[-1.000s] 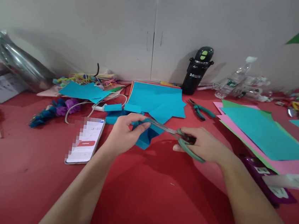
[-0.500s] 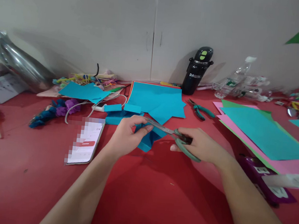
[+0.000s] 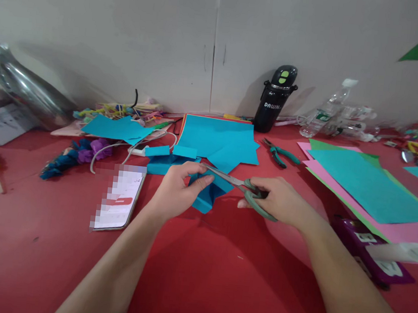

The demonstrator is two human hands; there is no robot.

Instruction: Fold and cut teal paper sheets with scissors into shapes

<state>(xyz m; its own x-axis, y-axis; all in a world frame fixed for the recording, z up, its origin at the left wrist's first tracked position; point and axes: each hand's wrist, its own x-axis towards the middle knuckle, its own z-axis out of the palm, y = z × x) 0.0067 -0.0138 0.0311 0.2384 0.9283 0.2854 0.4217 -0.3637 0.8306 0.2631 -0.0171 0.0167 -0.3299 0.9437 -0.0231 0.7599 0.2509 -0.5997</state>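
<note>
Blue paper piece [image 3: 206,204], creased: pinched in left hand [image 3: 178,185], thumb and fingers clamped on its upper part; hanging below those fingertips, near the middle of the red table [image 3: 218,277], contact with the surface impossible to tell.

Scissors [image 3: 231,179], one pair, metal blades, green handles: gripped in right hand [image 3: 288,199], fingers closed round the handles; blades pointing left, tips at the left fingertips; bite on the paper too small to tell.

Stacked blue sheets [image 3: 214,134]: flat, just beyond both hands.

Pliers [image 3: 287,155], teal handles: lying right of the stack.

Black bottle [image 3: 272,106], lettered DAWN: standing behind the pliers.

Clear bottle [image 3: 321,116]: right of the black one, near the wall.

Loose sheets [image 3: 373,188], blue, pink and green: overlapping, at right.

Purple packet [image 3: 403,276]: in front of the loose sheets, beside the right forearm.

Phone [image 3: 122,214], screen up: left of the left wrist.

Silver jug [image 3: 32,90]: far left, near the wall.
</note>
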